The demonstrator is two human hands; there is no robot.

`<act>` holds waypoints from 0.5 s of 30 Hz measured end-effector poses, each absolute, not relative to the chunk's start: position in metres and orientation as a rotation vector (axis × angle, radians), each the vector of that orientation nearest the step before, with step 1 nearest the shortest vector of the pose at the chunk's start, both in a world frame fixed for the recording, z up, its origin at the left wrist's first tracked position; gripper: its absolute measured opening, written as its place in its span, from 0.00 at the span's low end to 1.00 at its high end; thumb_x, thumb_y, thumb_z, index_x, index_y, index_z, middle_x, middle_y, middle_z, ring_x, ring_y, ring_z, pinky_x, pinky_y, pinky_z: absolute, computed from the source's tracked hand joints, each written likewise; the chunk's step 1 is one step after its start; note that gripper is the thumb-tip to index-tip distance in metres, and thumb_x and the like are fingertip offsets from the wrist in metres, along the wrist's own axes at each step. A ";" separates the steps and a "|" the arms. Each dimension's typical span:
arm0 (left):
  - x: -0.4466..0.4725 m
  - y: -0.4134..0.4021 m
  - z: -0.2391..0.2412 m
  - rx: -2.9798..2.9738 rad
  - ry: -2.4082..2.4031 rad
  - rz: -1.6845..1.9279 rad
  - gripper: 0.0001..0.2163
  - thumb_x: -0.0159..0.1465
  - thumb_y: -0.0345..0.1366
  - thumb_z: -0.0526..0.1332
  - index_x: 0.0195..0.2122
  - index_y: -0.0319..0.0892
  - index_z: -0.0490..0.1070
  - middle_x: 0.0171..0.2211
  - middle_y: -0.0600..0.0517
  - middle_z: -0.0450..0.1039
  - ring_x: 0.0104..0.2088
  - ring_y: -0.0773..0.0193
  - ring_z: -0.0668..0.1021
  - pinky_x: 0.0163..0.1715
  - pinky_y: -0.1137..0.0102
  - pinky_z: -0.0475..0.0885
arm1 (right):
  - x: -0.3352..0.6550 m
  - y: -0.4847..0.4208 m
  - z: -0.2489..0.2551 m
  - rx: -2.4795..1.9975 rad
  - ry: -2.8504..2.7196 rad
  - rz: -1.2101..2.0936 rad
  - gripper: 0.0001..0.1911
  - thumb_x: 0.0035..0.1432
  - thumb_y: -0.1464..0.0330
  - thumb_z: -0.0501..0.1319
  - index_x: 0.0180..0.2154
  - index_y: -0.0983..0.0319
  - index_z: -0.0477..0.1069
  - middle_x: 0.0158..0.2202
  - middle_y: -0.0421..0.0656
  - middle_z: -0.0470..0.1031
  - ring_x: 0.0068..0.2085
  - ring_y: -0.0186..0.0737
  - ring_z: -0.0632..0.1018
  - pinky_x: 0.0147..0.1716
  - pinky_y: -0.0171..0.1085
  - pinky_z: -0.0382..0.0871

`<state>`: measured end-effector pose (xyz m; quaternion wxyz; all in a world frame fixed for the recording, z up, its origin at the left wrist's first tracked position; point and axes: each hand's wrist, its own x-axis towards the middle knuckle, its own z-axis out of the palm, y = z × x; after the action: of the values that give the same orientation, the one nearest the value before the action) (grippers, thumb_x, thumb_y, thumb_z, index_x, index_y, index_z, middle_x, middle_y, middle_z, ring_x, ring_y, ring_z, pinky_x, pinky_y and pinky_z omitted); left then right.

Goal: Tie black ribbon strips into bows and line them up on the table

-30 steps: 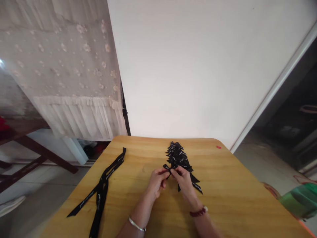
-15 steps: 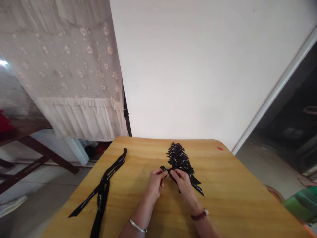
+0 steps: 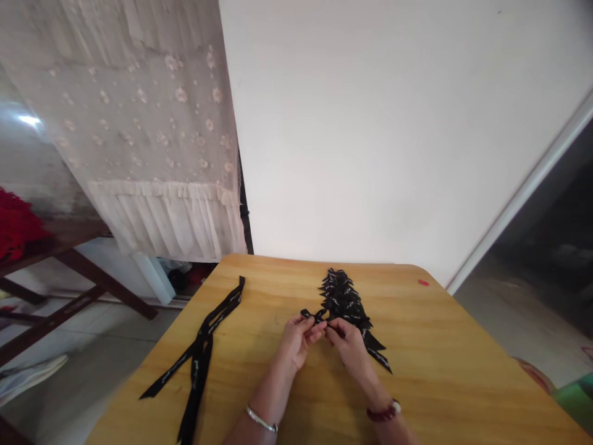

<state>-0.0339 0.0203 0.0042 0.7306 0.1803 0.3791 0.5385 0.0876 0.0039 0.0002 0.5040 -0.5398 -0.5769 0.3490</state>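
Observation:
Between my two hands is a black ribbon bow (image 3: 317, 316), held just above the table. My left hand (image 3: 296, 339) pinches its left part between thumb and fingers. Fingers of my right hand (image 3: 346, 343) are closed on the bow's right side, near a ribbon end. Just behind my right hand lies an overlapping row of black ribbon bows (image 3: 343, 293) with white lettering, running away from me. Off to the left, several loose black ribbon strips (image 3: 200, 343) lie crossed on the table.
The wooden table (image 3: 440, 371) reaches a white wall panel (image 3: 361, 136). A small red piece (image 3: 423, 282) lies near its far right corner. Left of it hang a lace curtain (image 3: 152, 136) and a dark wooden bench (image 3: 83, 272) bearing a red heap (image 3: 18, 225).
My right hand has shifted slightly toward the bow's lower right, and a loop now shows more clearly above my left fingers. The whole view has swung a little to the left.

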 end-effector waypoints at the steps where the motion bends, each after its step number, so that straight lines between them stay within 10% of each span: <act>1: -0.034 0.021 0.003 0.386 0.813 1.186 0.05 0.48 0.23 0.62 0.23 0.35 0.66 0.24 0.48 0.74 0.27 0.63 0.78 0.21 0.78 0.70 | 0.088 0.004 0.000 -1.320 -1.409 0.813 0.08 0.44 0.66 0.57 0.17 0.62 0.64 0.15 0.36 0.63 0.19 0.32 0.63 0.19 0.31 0.56; 15: -0.032 0.020 0.002 0.403 0.874 1.211 0.02 0.50 0.24 0.62 0.22 0.33 0.69 0.22 0.46 0.75 0.26 0.62 0.78 0.22 0.77 0.71 | 0.094 0.005 0.002 -1.296 -1.328 0.806 0.11 0.46 0.61 0.58 0.25 0.63 0.69 0.20 0.42 0.71 0.21 0.36 0.69 0.21 0.33 0.63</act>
<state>-0.0318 0.0204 0.0022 0.7156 0.1821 0.3947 0.5467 0.0944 0.0046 0.0015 0.5306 -0.5431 -0.5564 0.3376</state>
